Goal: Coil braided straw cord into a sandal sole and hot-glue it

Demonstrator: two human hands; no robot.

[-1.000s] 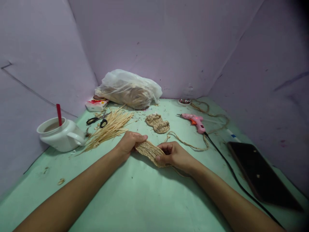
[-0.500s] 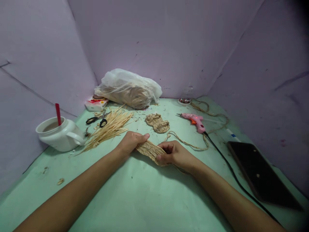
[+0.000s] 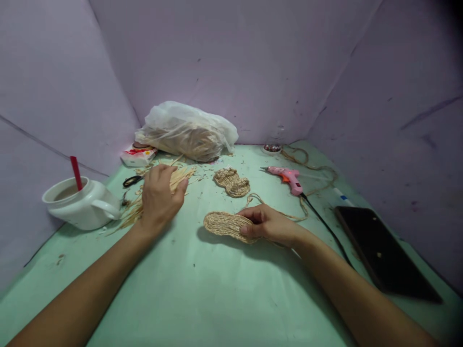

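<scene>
My right hand pinches one end of a flat oval piece of coiled twine, its fingers on top and thumb in front. That piece is held just above the green table, casting a shadow. Over a bundle of pale straw strips is my left hand, fingers apart and bent, with nothing visibly gripped. The hand partly covers the straw and a pair of black-handled scissors. A second, curled twine piece lies beyond my right hand.
A pink glue gun with a black cord and a dark tablet lie at the right. A white pot with a red stick stands left. Behind are a plastic bag, a small box and a bead dish.
My left hand has let go of the twine piece and moved left, over the straw and scissors. My right hand still holds the piece. The view has shifted slightly.
</scene>
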